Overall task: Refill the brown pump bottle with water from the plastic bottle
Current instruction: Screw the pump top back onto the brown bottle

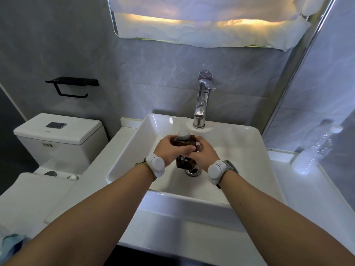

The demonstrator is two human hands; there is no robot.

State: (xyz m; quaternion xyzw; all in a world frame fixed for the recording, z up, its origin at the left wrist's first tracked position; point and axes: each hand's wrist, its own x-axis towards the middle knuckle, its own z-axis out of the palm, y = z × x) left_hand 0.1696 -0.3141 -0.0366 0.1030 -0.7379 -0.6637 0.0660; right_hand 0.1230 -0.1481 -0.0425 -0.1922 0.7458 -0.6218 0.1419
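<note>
The brown pump bottle (184, 144) with a grey-white pump top stands upright over the white sink basin (134, 143), close to the drain. My left hand (171, 148) wraps its left side and my right hand (203, 153) wraps its right side, fingers overlapping across the front above the dark label. The clear plastic bottle (315, 150) stands upright with a white cap on the counter at the far right, well away from both hands.
A chrome tap (201, 104) rises behind the basin. The drain (193, 171) lies just below the bottle. A white toilet tank (57, 131) stands at the left, with a black paper holder (73, 86) on the wall. A covered mirror (201, 22) hangs above.
</note>
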